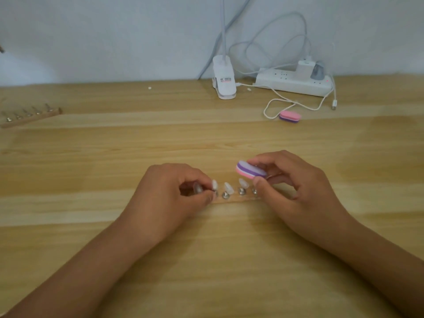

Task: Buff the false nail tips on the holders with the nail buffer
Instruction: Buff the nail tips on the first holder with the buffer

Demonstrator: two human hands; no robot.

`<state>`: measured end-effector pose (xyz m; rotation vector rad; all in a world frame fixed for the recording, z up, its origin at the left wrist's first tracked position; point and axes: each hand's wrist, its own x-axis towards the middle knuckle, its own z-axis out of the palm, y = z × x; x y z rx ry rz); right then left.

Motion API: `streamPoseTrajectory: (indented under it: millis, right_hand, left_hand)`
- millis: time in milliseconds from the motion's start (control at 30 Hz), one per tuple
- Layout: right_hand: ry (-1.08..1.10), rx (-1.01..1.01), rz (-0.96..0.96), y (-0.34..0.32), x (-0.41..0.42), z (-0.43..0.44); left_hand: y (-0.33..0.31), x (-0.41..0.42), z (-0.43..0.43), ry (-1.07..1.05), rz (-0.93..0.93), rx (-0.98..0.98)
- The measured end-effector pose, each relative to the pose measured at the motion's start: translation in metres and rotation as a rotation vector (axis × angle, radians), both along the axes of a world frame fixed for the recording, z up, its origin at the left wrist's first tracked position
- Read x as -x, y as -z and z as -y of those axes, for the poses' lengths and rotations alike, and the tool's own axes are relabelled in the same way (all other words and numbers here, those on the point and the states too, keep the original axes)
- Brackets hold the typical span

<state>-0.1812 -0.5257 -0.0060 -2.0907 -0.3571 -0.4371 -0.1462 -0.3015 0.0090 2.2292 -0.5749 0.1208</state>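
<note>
The left hand (174,193) is pinching, with thumb and forefinger curled, the end holder (216,193) on the left of the row. Whether the fingers are also touching the tip on it cannot be told. The right hand (296,182) is gripping the nail buffer (251,170) between thumb and fingers and is holding it just above the right part of the row, not touching any tip.

The false nail tips (228,187) are standing on small metal holders along the holder strip (231,201), which is lying on the table (91,157) in the middle, nearer to the front edge and between the two hands. One more holder is half hidden behind the right thumb.

The step in hand seems to be the bringing of the buffer to a tip while the other hand is steadying the strip. The next move is probably asking for lowering the flat face onto one tip and rubbing lightly, because the tips are small and may tilt or come off.

Toward the back edge, a second buffer (289,117) is lying beside a loop of white cable (270,106). Behind it a power strip (291,82) and a clip lamp (224,79) are standing against the wall. Near the left edge another strip (29,117) with bare holders is lying. All these things are well apart from the hands, so nothing is standing in the way.
</note>
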Motion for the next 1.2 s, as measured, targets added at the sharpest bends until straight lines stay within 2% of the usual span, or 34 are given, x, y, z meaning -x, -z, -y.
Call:
streamPoseTrajectory:
  millis: [167, 267, 333, 400, 467, 600, 867, 1033, 1200]
  right_hand:
    - [0.003, 0.029, 0.004, 0.000, 0.000, -0.001]
    - [0.053, 0.066, 0.090, -0.003, 0.001, -0.002]
    - [0.045, 0.000, 0.133, -0.008, 0.006, -0.004]
    - [-0.033, -0.156, 0.085, -0.012, 0.011, -0.010]
    - [-0.086, -0.225, 0.042, -0.013, 0.013, -0.018]
    - [-0.011, -0.117, 0.056, -0.012, 0.006, -0.021]
    - [-0.054, 0.430, 0.102, -0.017, -0.006, -0.020]
    - [-0.013, 0.459, 0.229, -0.011, -0.010, -0.020]
    - [-0.072, 0.500, 0.216, -0.011, -0.011, -0.016]
  left_hand:
    - [0.004, 0.005, 0.002, 0.015, 0.060, 0.043]
    - [0.003, 0.004, 0.002, 0.031, 0.078, 0.012]
    - [0.003, 0.004, 0.002, 0.027, 0.077, -0.015]
    - [0.004, 0.003, 0.002, 0.021, 0.062, -0.005]
    - [0.004, 0.003, 0.002, 0.021, 0.056, 0.010]
    - [0.002, 0.005, 0.002, 0.019, 0.092, -0.042]
    - [0.003, 0.003, 0.001, 0.030, 0.099, -0.014]
    - [0.003, 0.001, 0.001, 0.058, 0.078, 0.010]
    - [0.004, 0.002, 0.001, 0.043, 0.065, 0.008]
